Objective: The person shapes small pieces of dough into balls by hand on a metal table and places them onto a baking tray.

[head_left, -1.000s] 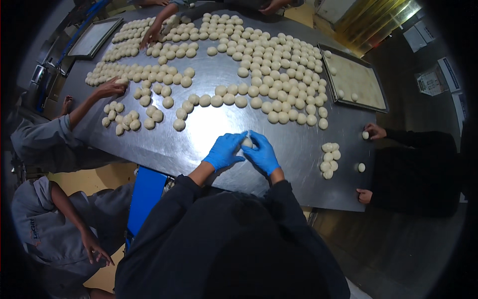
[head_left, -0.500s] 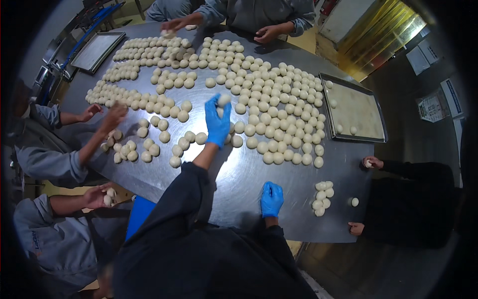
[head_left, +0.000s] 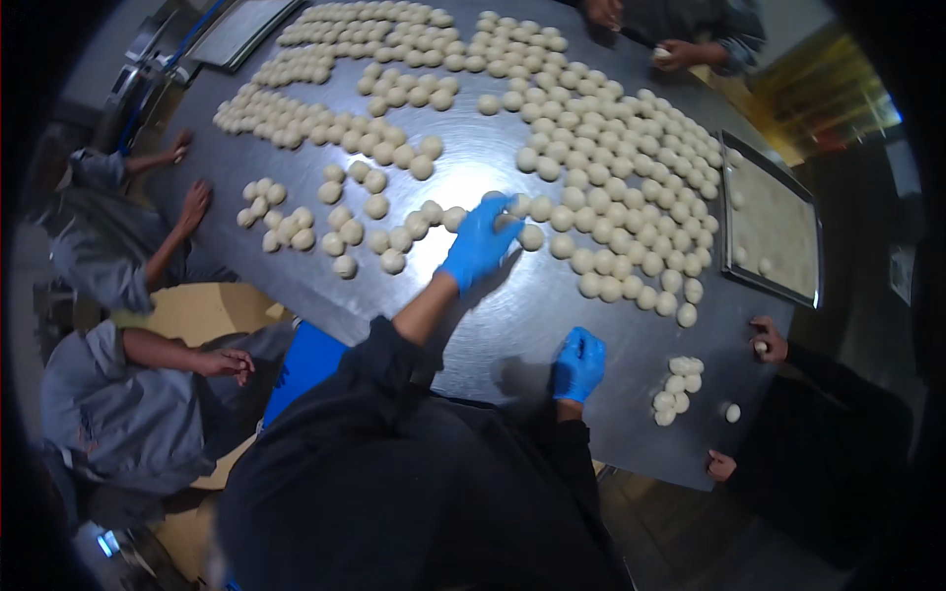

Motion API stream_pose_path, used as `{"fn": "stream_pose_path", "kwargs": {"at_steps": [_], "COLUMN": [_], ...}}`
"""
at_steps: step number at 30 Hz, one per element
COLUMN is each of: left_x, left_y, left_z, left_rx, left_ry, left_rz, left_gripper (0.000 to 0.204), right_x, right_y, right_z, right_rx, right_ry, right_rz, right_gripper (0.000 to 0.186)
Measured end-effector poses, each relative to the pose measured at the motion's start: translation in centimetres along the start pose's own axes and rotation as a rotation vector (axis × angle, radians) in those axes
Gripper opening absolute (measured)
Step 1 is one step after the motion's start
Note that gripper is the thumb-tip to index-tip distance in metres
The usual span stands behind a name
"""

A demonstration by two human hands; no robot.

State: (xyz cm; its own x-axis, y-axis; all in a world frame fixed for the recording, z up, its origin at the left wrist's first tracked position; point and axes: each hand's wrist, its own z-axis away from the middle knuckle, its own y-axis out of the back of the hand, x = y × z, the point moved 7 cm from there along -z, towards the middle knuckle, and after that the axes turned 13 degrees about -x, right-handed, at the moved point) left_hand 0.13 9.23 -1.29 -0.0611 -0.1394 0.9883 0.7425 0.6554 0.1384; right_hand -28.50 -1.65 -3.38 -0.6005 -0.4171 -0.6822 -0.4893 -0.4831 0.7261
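My left hand (head_left: 481, 242), in a blue glove, reaches over the middle of the metal table. Its fingers close round a pale dough ball (head_left: 506, 223), which they partly hide. Close by its fingertips lies another dough ball (head_left: 531, 237), beside a short row running left and right. My right hand (head_left: 579, 364), also gloved in blue, is closed above the table near its front edge. Whatever lies inside its curled fingers is hidden.
Dough balls (head_left: 631, 187) crowd the far and right parts of the metal table (head_left: 414, 315). A tray (head_left: 778, 236) with a few balls sits at the right, another tray (head_left: 236, 34) at far left. Several co-workers stand around; one hand (head_left: 769, 340) at right holds a ball.
My left hand has come nearer and lower with the dough ball, to the row. My right hand stays closed. The view has shifted. A co-worker's hand at near left no longer shows dough pieces.
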Motion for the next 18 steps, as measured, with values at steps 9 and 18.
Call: {"fn": "stream_pose_path", "kwargs": {"at_steps": [9, 18], "left_x": [-0.7, -3.8], "left_y": [11.0, 12.1], "left_z": [14.2, 9.5], "left_rx": [0.479, 0.281], "left_ry": [0.3, 0.526], "left_rz": [-1.034, -0.943], "left_gripper": [0.085, 0.068], "right_x": [-5.5, -25.6], "right_y": [-4.6, -17.0], "right_z": [-3.4, -8.0], "right_rx": [-0.168, -0.415], "right_ry": [0.256, 0.856], "right_rz": [0.13, 0.372], "right_gripper": [0.016, 0.044]}}
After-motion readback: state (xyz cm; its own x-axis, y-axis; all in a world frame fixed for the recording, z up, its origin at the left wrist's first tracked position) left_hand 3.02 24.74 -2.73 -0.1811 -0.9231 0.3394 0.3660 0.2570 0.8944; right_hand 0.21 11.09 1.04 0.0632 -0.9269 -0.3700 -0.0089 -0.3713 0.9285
